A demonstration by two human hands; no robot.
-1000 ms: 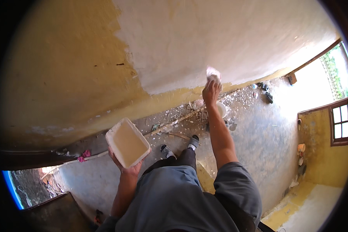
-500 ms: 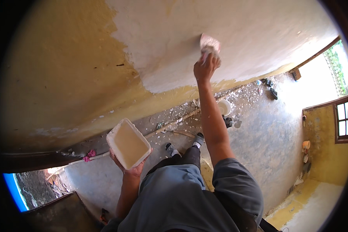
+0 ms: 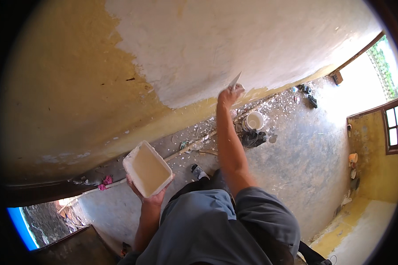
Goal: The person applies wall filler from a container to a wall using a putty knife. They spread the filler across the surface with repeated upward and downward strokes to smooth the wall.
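Observation:
My left hand [image 3: 154, 199] grips the underside and near edge of a pale rectangular tub [image 3: 133, 171], whose inside looks cream-coloured and smooth. Held out in front at arm's length, my right hand [image 3: 229, 96] is closed round a putty knife [image 3: 235, 80], its blade pointing up and seen nearly edge-on. The knife is close to the lower edge of a whitish coated area [image 3: 199, 48] on the wall. Whether the blade touches the wall I cannot tell. Bare yellow wall [image 3: 75, 75] borders the coat on the left and below.
A white bucket [image 3: 254, 120] stands on the floor beside a crumpled black bag [image 3: 253, 138]. White flecks and a long pole [image 3: 181, 152] lie along the wall's foot. Dark shoes [image 3: 311, 101] are near the bright doorway at right. A pink cloth [image 3: 106, 182] lies at left.
My right hand has come down the wall with the putty knife and turned its blade edge-on. My left hand still holds the tub in nearly the same place.

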